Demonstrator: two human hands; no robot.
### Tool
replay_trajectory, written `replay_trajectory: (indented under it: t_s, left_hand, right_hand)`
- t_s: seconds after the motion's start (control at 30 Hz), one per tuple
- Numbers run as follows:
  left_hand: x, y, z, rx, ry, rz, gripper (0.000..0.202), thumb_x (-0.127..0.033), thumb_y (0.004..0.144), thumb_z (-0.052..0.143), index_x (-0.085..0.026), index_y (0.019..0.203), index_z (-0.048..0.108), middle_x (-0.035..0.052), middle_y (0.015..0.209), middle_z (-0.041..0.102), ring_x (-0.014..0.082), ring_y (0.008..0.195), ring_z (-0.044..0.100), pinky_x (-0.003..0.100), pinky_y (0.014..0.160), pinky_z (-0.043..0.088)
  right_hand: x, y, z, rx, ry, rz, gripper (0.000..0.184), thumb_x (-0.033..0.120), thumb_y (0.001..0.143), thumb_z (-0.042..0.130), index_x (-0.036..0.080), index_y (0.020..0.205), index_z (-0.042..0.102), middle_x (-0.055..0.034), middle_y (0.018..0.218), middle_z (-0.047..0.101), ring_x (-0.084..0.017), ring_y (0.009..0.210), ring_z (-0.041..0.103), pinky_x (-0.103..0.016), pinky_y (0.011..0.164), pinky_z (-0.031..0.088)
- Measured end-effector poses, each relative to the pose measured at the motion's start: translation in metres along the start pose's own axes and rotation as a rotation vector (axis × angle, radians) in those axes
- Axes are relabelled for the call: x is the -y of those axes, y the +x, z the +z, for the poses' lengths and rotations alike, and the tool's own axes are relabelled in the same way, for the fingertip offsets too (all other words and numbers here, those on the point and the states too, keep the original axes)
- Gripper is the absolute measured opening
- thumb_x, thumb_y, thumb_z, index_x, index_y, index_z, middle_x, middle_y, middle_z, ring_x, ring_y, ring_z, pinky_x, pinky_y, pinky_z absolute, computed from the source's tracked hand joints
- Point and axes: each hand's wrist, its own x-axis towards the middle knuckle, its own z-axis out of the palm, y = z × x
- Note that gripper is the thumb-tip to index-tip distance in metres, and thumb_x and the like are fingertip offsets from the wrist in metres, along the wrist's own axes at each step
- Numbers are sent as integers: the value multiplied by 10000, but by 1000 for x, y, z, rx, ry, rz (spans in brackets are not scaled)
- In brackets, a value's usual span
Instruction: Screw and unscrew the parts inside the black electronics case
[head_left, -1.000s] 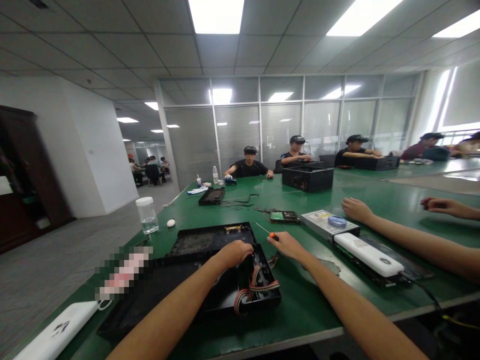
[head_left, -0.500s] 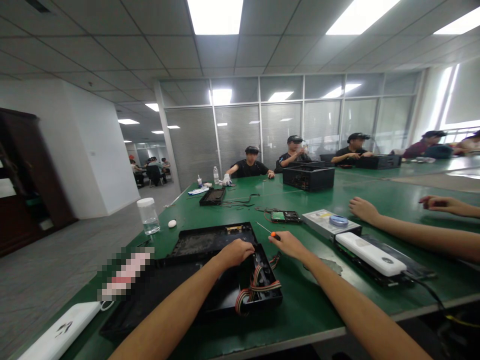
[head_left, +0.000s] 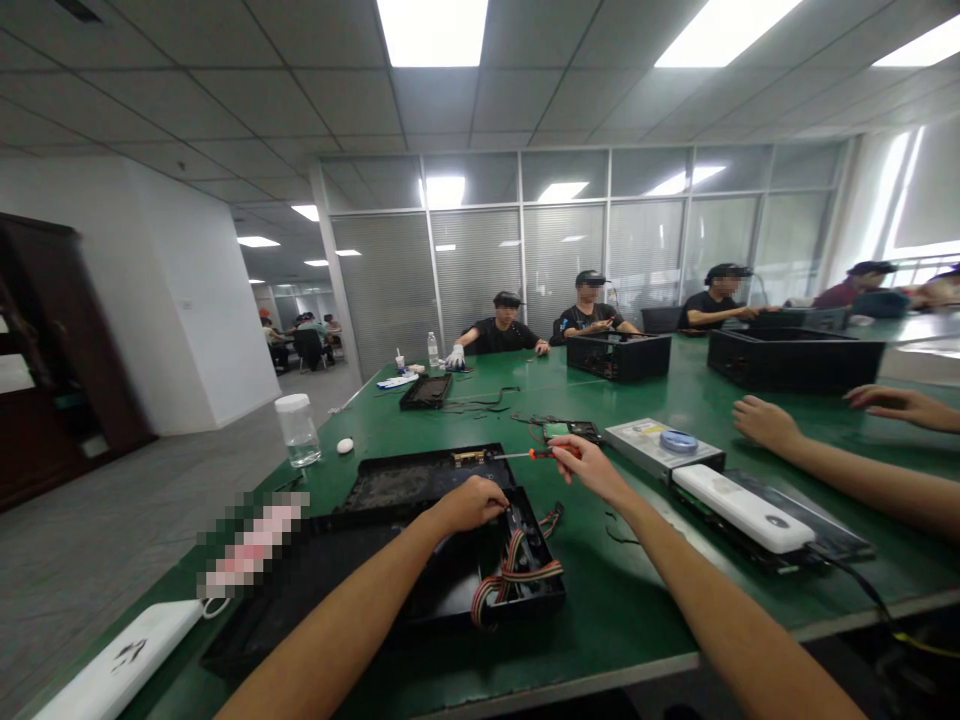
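Note:
My left hand point(head_left: 469, 502) rests with curled fingers on the top edge of an open black computer case point(head_left: 450, 580) lying on the green table point(head_left: 615, 620). Striped ribbon cables point(head_left: 514, 575) spill out of the case's right end. My right hand point(head_left: 589, 462) is lifted above the table and closed round an orange-handled screwdriver point(head_left: 525, 454), whose shaft points left toward the detached black side panel point(head_left: 420, 478).
A co-worker's two forearms point(head_left: 825, 465) lie on the table at right, near a silver optical drive point(head_left: 660, 447) and a white device point(head_left: 739, 508). A water jar point(head_left: 297, 429), a white power bank point(head_left: 124, 660) and a circuit board point(head_left: 566, 430) lie around. Several people sit at far black cases.
My right hand has risen off the table with the screwdriver, whose shaft now points left. The co-worker's arms have drawn back to the right. My left hand has stayed on the case.

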Motion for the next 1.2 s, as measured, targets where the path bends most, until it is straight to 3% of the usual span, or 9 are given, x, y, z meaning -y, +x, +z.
replay_trajectory:
  t_s: [0.1, 0.23, 0.53, 1.0, 1.1, 1.2]
  left_hand:
    - [-3, 0, -2, -1, -7, -65, 144, -172, 758, 541, -142, 859, 638, 28, 779, 642, 113, 706, 572, 182, 672, 411]
    - [-5, 1, -1, 22, -49, -158, 129, -166, 747, 548, -141, 841, 634, 15, 741, 630, 100, 670, 562, 168, 632, 407]
    - [-2, 2, 3, -1, -77, -185, 142, -201, 745, 566, -147, 846, 650, 19, 738, 647, 113, 678, 576, 181, 640, 414]
    - [-4, 1, 1, 8, -71, -195, 160, -193, 729, 577, -141, 854, 664, 28, 747, 658, 120, 685, 581, 184, 651, 408]
    - [-4, 1, 0, 9, -69, -194, 160, -187, 728, 578, -142, 856, 664, 26, 750, 659, 118, 681, 581, 181, 646, 408]
    - [-6, 1, 0, 17, -75, -192, 147, -182, 733, 574, -148, 847, 661, 16, 741, 656, 110, 667, 577, 173, 630, 406]
  right_hand:
    - [5, -2, 1, -126, -54, -11, 298, 450, 776, 429, 166, 782, 519, 48, 480, 472, -89, 371, 392, -208, 388, 296]
    - [7, -5, 5, -226, -225, -126, 307, 435, 782, 423, 173, 646, 507, 24, 532, 479, -106, 491, 435, -215, 477, 333]
    - [18, -10, 3, -179, -532, -151, 319, 404, 804, 365, 181, 660, 542, -8, 586, 532, -133, 557, 467, -231, 561, 350]
    - [27, -14, 7, -182, -610, -225, 315, 385, 822, 357, 184, 660, 538, -6, 567, 528, -129, 537, 474, -224, 555, 324]
    - [39, -15, 10, -135, -707, -217, 315, 385, 823, 363, 186, 685, 563, -20, 597, 567, -136, 562, 501, -227, 568, 314]
    - [68, -12, 14, -42, -894, -200, 362, 439, 830, 353, 184, 703, 575, -49, 614, 594, -162, 596, 529, -242, 577, 299]
